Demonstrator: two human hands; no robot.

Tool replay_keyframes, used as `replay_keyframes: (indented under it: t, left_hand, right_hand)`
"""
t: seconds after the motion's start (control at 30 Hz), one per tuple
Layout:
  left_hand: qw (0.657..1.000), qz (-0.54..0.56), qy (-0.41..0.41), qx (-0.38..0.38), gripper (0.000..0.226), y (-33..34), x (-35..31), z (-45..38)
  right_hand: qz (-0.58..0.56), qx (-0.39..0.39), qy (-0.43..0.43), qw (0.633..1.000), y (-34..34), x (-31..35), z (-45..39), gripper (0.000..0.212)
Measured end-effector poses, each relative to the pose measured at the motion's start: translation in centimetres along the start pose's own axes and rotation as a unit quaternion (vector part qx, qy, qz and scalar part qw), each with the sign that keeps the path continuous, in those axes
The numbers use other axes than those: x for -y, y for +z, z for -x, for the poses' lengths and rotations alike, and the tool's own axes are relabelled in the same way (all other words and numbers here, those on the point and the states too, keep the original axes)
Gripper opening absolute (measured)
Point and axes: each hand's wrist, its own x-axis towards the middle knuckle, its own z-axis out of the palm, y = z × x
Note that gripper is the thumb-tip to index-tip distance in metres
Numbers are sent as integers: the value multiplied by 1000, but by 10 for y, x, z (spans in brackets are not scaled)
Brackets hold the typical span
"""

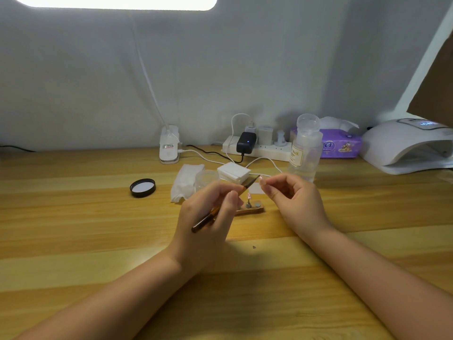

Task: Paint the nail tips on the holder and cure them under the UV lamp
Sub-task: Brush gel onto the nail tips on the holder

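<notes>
A wooden table (73, 241) stands against a pale grey wall (73, 69), with a bright white light panel (115, 1) overhead.

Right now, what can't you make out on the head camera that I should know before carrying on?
- Nail tip pinched by right hand: too small to judge paint.
- Wooden holder: left end hidden behind left hand, which grips the brush.
- UV lamp: cut off by right edge; display blurred.
</notes>
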Motion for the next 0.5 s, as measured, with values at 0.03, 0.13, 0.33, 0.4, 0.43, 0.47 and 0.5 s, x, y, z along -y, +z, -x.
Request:
replay_keyframes:
  t: [0.03,0.13,0.33,0.4,0.43,0.47,0.5]
  left_hand:
    - [1000,-4,-1,2,25,0,0,0]
    - [1000,-11,1,13,28,0,1,-1]
    - [999,14,-19,29,29,-2,2,0]
    - [999,23,-30,20,27,-3,2,2]
    - [999,23,-30,14,25,-3,1,3]
    - [999,21,-27,7,24,-2,1,3]
    - [1000,16,-21,1,24,-1,1,3]
  right_hand:
    - [0,0,0,1000,0,0,0,3]
    - [3,-4,-6,1000,0,0,0,5]
    - [21,-11,-12,1000,-1,0,0,21]
    - [23,-10,-8,1000,-1,0,0,19]
    - [24,-9,-7,1000,-1,0,1,16]
    - [25,-9,-6,1000,-1,0,1,14]
    - [26,-10,-6,1000,-2,0,1,12]
